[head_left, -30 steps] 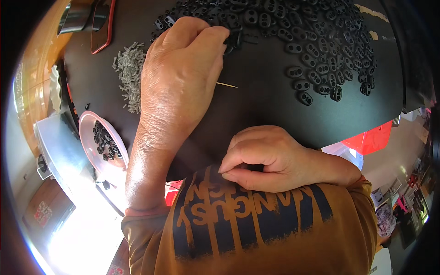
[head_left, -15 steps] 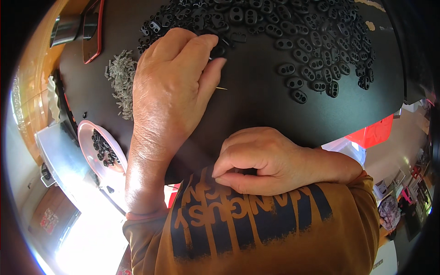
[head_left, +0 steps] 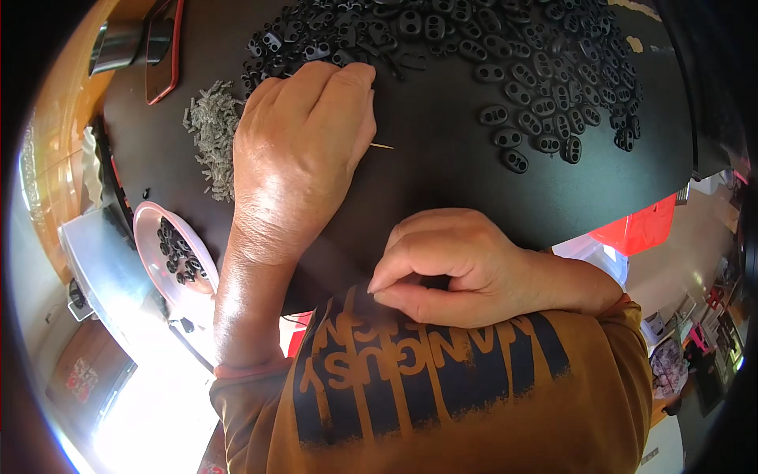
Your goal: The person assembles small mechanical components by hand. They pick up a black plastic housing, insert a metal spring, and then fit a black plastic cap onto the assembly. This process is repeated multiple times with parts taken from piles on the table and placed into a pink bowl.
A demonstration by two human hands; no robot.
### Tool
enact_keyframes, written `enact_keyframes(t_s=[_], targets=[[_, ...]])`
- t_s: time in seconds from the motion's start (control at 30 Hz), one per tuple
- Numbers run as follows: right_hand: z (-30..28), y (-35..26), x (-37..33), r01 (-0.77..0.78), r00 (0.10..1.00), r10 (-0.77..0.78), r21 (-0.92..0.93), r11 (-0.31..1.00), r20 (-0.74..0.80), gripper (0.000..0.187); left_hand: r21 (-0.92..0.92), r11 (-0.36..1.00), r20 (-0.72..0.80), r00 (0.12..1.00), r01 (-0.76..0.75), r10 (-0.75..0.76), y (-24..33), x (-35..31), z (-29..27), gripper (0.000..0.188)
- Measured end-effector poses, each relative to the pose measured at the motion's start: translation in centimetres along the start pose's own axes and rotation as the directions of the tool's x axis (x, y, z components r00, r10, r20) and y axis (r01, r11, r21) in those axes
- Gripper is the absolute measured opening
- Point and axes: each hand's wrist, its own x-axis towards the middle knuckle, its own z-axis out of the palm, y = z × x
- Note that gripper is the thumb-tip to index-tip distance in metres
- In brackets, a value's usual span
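My left hand (head_left: 304, 150) is over the table at the near edge of a heap of small black plastic parts (head_left: 355, 31). Its fingers curl downward and the back of the hand hides whatever they grip. Just right of it, a thin pale stick like a toothpick (head_left: 382, 146) pokes out. My right hand (head_left: 446, 268) rests close to my shirt, thumb and forefinger pinched together; anything between the tips is too small to make out. To the right lie many black oval two-hole cord-lock pieces (head_left: 545, 107). Left of my left hand is a pile of small metal springs (head_left: 213, 134).
A pink bowl (head_left: 146, 237) with some black parts stands at the table's left edge. A red-edged phone (head_left: 164, 55) and a dark shiny cylinder (head_left: 117, 47) are at the far left. Below the table's right edge sits a red bin (head_left: 636, 229).
My left hand has drawn slightly nearer, its thumb and forefinger now tucked under, where a black part showed between them before. My right hand has shifted up a little, still pinched.
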Motion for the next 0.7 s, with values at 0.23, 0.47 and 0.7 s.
enact_keyframes(t_s=[0.23,0.47,0.7], targets=[[0.0,0.0,-0.1,-0.002,0.999,0.0,-0.047,0.999,-0.037,0.001,-0.123,0.992,-0.012,1.0,0.001,-0.002,0.1,-0.4,-0.5,0.016],[-0.1,0.0,-0.1,0.039,0.999,-0.042,-0.086,0.996,-0.03,0.01,-0.179,0.984,-0.028,1.0,-0.016,0.011,1.0,1.5,-0.5,0.015],[-0.2,0.0,-0.2,0.025,0.999,-0.026,-0.041,0.999,-0.024,0.005,-0.004,0.997,0.1,0.992,-0.074,0.074,2.8,3.8,-0.6,0.013]])
